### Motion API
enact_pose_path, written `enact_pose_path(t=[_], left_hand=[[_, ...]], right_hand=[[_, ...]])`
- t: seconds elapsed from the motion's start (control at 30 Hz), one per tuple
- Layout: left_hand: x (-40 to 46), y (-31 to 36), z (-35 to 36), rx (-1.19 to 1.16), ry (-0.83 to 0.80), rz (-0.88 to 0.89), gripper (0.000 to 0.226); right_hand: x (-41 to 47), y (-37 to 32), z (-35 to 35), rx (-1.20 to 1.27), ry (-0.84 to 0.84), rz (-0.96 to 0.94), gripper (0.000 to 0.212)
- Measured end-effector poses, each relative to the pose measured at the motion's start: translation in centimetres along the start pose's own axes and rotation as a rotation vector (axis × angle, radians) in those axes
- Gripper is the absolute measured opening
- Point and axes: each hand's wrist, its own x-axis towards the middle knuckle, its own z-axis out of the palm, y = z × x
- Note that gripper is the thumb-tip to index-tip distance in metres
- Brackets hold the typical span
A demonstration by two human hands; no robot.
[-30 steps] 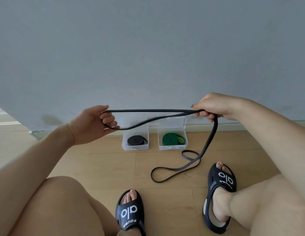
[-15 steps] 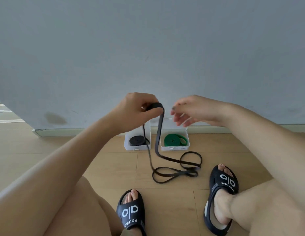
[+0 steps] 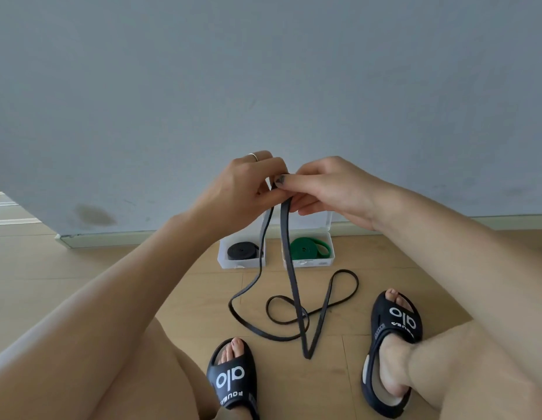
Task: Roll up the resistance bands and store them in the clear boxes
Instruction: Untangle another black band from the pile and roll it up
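Head view: one long dark grey flat rubber resistance band (image 3: 294, 286) hangs as two strands from both hands, its lower loops lying on the wooden floor (image 3: 142, 277). The left hand (image 3: 239, 189) and right hand (image 3: 324, 189) touch, each pinching the band's top end. Behind stand two clear plastic boxes at the wall's edge: one (image 3: 242, 263) holds a rolled black band (image 3: 242, 251), one (image 3: 309, 262) a rolled green band (image 3: 306, 248). Two black slides (image 3: 232, 380) flank the loops.

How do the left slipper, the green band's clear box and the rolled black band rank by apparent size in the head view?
1. left slipper, though it lies nearest the camera, which enlarges it
2. green band's clear box
3. rolled black band
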Motion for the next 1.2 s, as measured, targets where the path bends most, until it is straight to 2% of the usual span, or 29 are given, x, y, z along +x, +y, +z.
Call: enact_pose_path(t=[0.17, 0.33, 0.53, 0.8, 1.03, 1.2], left_hand=[[0.1, 0.4, 0.5, 0.017, 0.049, -0.022, 0.027], [0.4, 0.5, 1.1, 0.093, 0.099, -0.004, 0.019], [0.8, 0.5, 1.0, -0.007, 0.1, -0.159, 0.02], [0.8, 0.7, 1.1, 0.073, 0.127, -0.042, 0.018], [1.0, 2.1, 0.6, -0.134, 0.13, -0.178, 0.007], [1.1, 2.4, 0.1, -0.181, 0.175, -0.235, 0.008]], right_hand=[[0.3, -0.1, 0.2, 0.17, 0.068, 0.049, 0.03], [0.5, -0.1, 0.2, 0.189, 0.161, 0.065, 0.018], [0.6, -0.2, 0.2, 0.236, 0.286, 0.019, 0.021], [0.7, -0.5, -0.1, 0.28, 0.257, 0.039, 0.015], [0.8, -0.9, -0.2, 0.485, 0.211, 0.034, 0.026], [0.5, -1.1, -0.1, 0.689, 0.182, 0.059, 0.018]])
